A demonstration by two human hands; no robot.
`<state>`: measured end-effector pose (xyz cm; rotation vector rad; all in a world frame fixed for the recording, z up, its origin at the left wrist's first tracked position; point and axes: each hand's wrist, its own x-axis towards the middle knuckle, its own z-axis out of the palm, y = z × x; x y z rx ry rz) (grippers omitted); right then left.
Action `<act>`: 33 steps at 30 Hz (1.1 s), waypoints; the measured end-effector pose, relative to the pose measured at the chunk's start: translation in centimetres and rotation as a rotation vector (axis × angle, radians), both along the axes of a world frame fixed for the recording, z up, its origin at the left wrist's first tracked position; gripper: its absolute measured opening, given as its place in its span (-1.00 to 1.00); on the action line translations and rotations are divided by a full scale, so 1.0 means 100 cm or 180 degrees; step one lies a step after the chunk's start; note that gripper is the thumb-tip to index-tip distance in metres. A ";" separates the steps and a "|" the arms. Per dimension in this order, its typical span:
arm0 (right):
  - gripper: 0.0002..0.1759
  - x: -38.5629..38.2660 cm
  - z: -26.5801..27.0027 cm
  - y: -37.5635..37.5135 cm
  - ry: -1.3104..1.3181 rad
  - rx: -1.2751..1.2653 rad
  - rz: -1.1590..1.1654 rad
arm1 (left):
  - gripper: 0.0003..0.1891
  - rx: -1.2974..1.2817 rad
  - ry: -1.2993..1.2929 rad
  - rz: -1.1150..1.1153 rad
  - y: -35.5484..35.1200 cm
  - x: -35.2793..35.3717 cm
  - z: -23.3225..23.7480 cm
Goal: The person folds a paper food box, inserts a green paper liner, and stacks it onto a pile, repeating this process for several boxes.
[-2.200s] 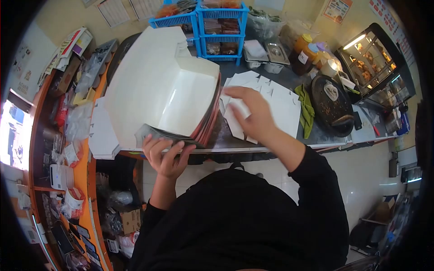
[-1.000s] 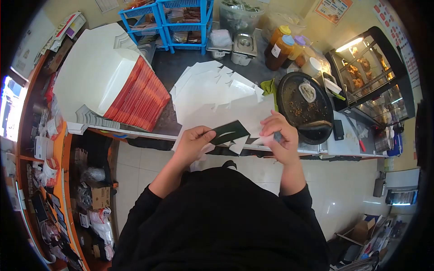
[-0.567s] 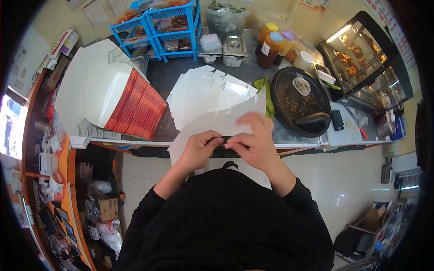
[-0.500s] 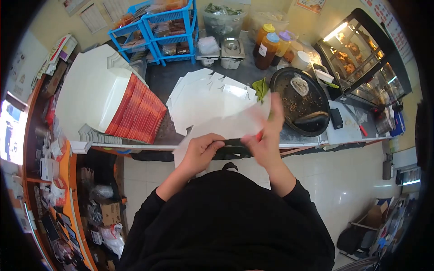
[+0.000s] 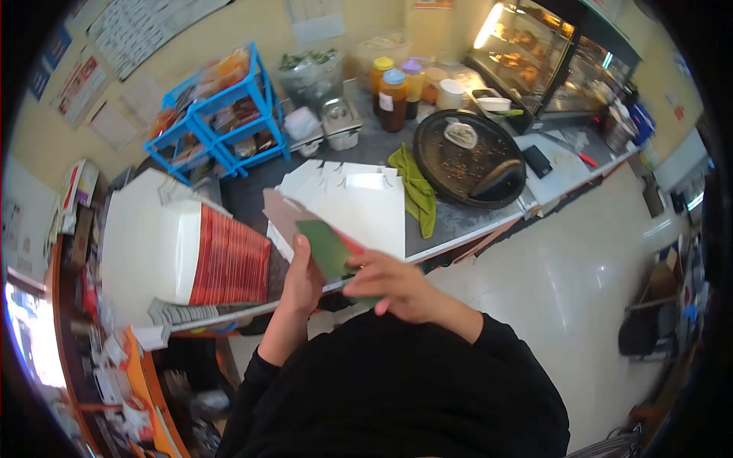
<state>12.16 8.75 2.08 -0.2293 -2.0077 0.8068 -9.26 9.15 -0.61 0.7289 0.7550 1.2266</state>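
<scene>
A partly folded cardboard carton (image 5: 324,246), with green and red printing on its outer faces and a pale inside, is held tilted in front of me over the counter edge. My left hand (image 5: 303,281) grips its left side, thumb pointing up along the panel. At the lower right edge my right hand (image 5: 397,286) has its fingers on the carton, slightly blurred, with a bit of green showing between fingers and thumb. Flat white carton blanks (image 5: 366,210) lie on the counter just beyond. To the left stands a nested stack of red-and-white cartons (image 5: 235,256).
A green cloth (image 5: 414,191) lies beside a round black tray (image 5: 504,164) with crumbs. Blue baskets (image 5: 229,114), metal containers (image 5: 341,122) and sauce bottles (image 5: 393,103) line the back. A lit food display case (image 5: 534,53) and a red-handled knife (image 5: 586,159) are at right.
The carton has turned from showing its pale side to showing its green face. My right hand has come left and lower, nearer my left hand. The camera view has turned.
</scene>
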 end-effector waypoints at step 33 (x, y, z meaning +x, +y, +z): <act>-0.62 0.044 -0.101 -0.438 0.2489 -0.3623 -0.3286 | -0.68 -0.0256 0.1076 -0.5246 -0.294 0.165 -0.090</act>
